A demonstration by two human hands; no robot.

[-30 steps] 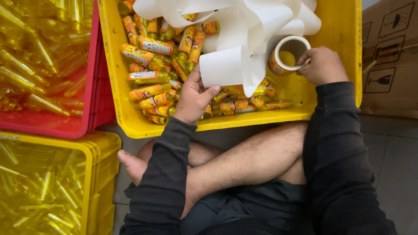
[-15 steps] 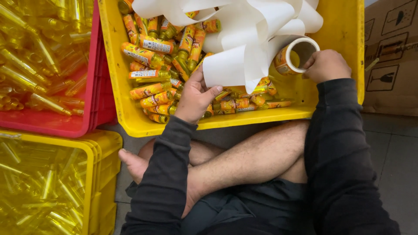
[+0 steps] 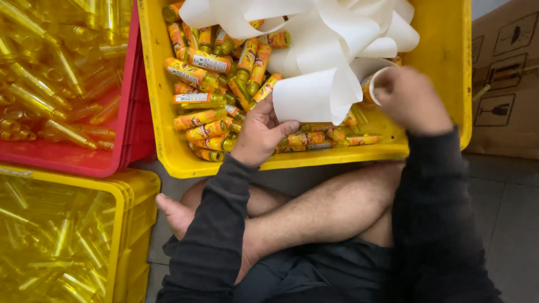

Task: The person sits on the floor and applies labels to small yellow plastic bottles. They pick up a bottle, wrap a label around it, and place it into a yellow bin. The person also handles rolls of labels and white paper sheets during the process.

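I sit cross-legged on the floor in front of a yellow crate (image 3: 443,140). Several small orange-labelled bottles (image 3: 208,118) lie in its left half. Long loops of white backing paper (image 3: 314,45) pile up across the top and middle. My left hand (image 3: 261,134) rests on the bottles near the crate's front wall, its thumb touching the lower edge of the paper strip. My right hand (image 3: 412,101) grips a label roll (image 3: 371,84), of which only the white rim shows past my fingers.
A red crate (image 3: 120,151) of clear yellow tubes stands at the left, with another yellow crate (image 3: 126,202) of such tubes in front of it. A cardboard box (image 3: 505,84) stands at the right on the grey floor. My bare legs and foot (image 3: 174,213) lie below the crate.
My right hand has turned over the label roll, so its open core no longer shows. My left hand has hardly shifted on the bottles.
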